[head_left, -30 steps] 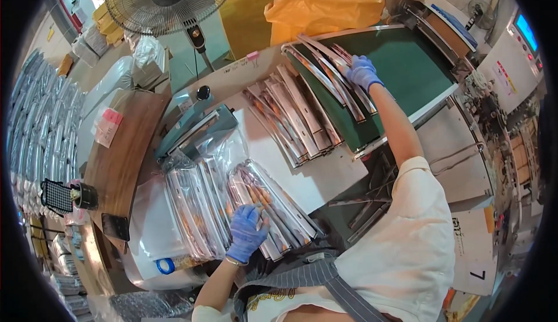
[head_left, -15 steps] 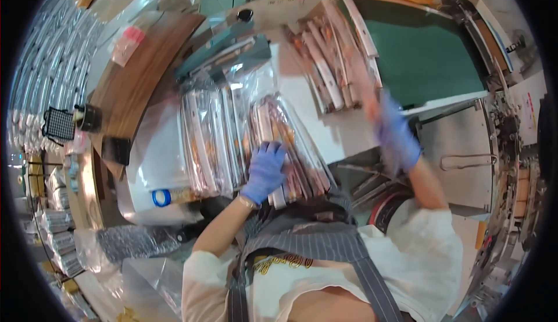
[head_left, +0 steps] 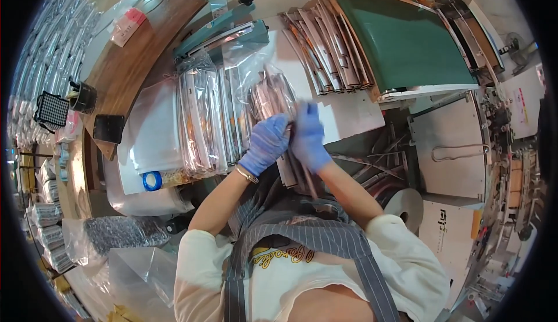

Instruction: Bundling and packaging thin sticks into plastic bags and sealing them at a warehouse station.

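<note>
Gripping one clear packet (head_left: 273,92), both hands (head_left: 290,139) work over a white bench (head_left: 354,115) beside a green conveyor (head_left: 401,43).

Bright even light; strong fisheye bending, black rim; motion blur centre.

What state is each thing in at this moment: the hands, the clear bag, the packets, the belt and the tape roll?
Left hand: gloved, gripping the clear bag.
Right hand: gloved, closed on packets at the bag's mouth.
Clear bag: open, partly filled.
Flat packets by the belt: lying fanned in overlapping rows.
Green belt: bare.
Blue tape roll: lying flat.
</note>
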Tool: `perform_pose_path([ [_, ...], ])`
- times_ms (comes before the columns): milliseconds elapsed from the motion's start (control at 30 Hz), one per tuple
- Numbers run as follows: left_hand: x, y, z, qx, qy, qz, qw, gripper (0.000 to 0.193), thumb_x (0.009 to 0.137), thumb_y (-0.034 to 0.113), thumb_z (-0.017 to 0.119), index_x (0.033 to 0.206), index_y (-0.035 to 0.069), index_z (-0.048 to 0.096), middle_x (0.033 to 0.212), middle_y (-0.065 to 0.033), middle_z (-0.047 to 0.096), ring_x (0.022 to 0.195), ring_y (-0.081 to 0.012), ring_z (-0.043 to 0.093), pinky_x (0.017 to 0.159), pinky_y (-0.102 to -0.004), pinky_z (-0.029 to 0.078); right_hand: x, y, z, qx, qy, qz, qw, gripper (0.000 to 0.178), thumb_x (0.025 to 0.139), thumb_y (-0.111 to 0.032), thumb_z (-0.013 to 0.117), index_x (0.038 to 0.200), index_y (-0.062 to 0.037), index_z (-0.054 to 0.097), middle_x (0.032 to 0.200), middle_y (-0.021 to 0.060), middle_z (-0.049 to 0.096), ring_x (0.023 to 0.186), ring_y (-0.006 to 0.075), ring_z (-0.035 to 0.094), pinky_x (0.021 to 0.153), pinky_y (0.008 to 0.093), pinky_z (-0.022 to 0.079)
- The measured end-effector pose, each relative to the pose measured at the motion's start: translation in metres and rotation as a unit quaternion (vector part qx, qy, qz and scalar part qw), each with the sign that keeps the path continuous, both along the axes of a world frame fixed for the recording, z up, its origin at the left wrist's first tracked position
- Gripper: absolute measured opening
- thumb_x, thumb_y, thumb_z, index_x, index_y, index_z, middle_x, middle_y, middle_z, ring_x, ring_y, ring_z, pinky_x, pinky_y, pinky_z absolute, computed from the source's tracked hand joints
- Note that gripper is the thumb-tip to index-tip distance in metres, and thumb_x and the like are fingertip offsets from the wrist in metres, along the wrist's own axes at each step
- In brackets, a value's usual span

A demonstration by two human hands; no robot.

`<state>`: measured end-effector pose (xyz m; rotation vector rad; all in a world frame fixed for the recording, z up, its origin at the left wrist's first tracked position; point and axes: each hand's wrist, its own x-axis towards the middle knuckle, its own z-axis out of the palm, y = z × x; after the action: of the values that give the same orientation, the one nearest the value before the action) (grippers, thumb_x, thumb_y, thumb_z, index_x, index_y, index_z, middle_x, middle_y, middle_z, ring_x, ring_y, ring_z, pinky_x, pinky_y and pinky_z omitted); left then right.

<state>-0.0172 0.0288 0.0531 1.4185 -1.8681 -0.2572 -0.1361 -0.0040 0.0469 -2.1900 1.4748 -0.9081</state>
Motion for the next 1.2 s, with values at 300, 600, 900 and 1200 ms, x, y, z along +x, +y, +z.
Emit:
perform_pose_path([
  [300, 0.015, 0.106, -0.082, 0.178, -0.227, 0.102, 0.952, 0.010, 0.074, 0.011, 0.050, 0.084, 0.009, 0.052, 0.083, -0.0115, 0.049, 0.069, -0.0289, 0.052, 0.056, -0.0403, 0.044, -0.068, 0.064, -0.072, 0.048, 0.105, 0.122, 0.986, 0.019, 0.079, -0.021, 0.052, 0.090, -0.0051, 0.054, 0.084, 0.0194, 0.053, 0.081, 0.0340, 0.053, 0.072, 0.0455, 0.040],
  [600, 0.027, 0.072, 0.119, -0.055, -0.032, 0.167, 0.984, 0.016, 0.071, 0.000, 0.054, 0.086, 0.004, 0.049, 0.069, -0.0129, 0.044, 0.060, -0.0286, 0.049, 0.051, -0.0365, 0.039, -0.088, 0.028, 0.151, -0.222, 0.082, 0.116, 0.965, 0.015, 0.067, -0.005, 0.059, 0.069, -0.0066, 0.044, 0.057, 0.0113, 0.043, 0.047, 0.0328, 0.044, 0.045, 0.0418, 0.036],
  [900, 0.031, -0.033, 0.172, 0.019, 0.370, 0.009, 0.929, 0.009, 0.076, 0.002, 0.053, 0.069, -0.002, 0.060, 0.056, -0.0008, 0.055, 0.055, -0.0047, 0.053, 0.050, -0.0210, 0.044, -0.029, -0.024, 0.204, -0.454, 0.114, 0.131, 0.874, 0.023, 0.071, -0.006, 0.059, 0.094, -0.0030, 0.054, 0.087, 0.0127, 0.055, 0.066, 0.0295, 0.056, 0.056, 0.0363, 0.046],
  [1200, 0.030, -0.082, 0.051, -0.014, 0.432, -0.087, 0.898, 0.057, 0.059, 0.017, 0.079, 0.106, 0.002, 0.051, 0.099, -0.0049, 0.057, 0.090, -0.0110, 0.052, 0.081, -0.0226, 0.041, 0.051, -0.152, 0.155, -0.311, -0.042, 0.213, 0.925, 0.009, 0.079, -0.014, 0.055, 0.081, -0.0047, 0.054, 0.068, 0.0137, 0.054, 0.057, 0.0331, 0.053, 0.053, 0.0365, 0.043],
])
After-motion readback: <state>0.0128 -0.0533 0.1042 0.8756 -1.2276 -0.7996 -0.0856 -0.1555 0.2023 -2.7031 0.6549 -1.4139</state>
